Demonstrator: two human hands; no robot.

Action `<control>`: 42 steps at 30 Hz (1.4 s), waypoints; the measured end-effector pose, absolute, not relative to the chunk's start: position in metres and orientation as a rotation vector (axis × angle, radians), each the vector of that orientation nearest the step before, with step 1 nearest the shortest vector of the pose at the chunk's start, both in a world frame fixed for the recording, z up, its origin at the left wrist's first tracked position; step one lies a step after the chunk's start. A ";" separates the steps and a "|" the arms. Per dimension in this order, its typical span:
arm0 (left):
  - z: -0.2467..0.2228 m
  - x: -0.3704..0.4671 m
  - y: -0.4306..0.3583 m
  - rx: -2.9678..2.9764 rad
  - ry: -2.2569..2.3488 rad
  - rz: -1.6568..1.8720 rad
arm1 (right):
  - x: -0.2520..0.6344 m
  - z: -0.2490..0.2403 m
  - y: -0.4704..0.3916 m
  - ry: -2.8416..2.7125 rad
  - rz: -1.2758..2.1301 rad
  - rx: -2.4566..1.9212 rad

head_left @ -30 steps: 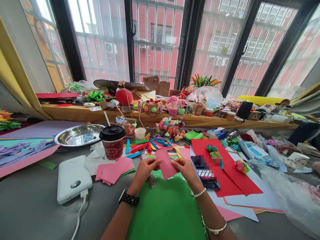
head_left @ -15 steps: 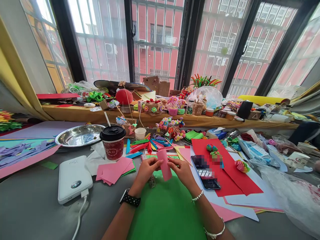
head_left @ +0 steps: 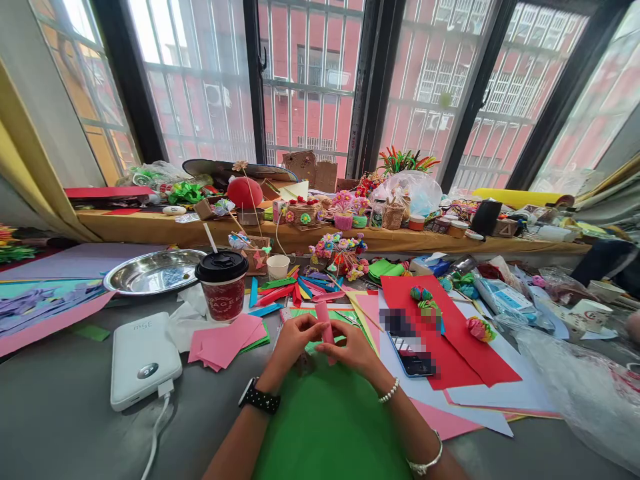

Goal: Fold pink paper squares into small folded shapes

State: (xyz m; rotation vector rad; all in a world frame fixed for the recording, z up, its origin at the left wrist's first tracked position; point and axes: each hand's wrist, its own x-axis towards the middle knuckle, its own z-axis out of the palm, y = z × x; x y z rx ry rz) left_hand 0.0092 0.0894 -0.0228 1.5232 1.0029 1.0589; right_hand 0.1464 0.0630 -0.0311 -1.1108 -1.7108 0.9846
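A piece of pink paper (head_left: 324,313) stands upright between my fingertips, showing as a narrow strip. My left hand (head_left: 296,339) pinches it from the left side. On the other side, my right hand (head_left: 353,348) grips it with thumb and fingers, the thumb lying across the lower part. Below both hands spreads a plain green surface (head_left: 330,420). To the left lies a loose stack of pink paper pieces (head_left: 227,341), with green pieces (head_left: 259,339) partly under it. Fingers hide some of the held paper.
Left are a lidded cup (head_left: 223,287), a steel plate (head_left: 155,273) and a white power bank (head_left: 145,363) with a cable. Right, a phone (head_left: 413,357) lies beside red paper (head_left: 467,353). Behind are coloured strips (head_left: 280,293), a paper cup (head_left: 278,267) and craft flowers (head_left: 343,250).
The pink paper, wide and flat before, now looks narrower, folded or curled between my fingers. My right hand has shifted slightly left and closed further around it.
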 end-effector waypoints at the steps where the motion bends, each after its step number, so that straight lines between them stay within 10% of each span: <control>1: -0.023 0.009 0.089 1.517 0.981 1.060 | 0.147 -0.030 0.063 -1.683 1.037 -1.080; 9: -0.010 0.005 0.083 1.462 0.894 1.036 | 0.167 -0.019 0.061 -1.363 1.367 -0.860; 42: 0.022 0.035 0.053 2.449 1.521 1.000 | 0.162 -0.003 0.049 -1.522 0.391 -1.069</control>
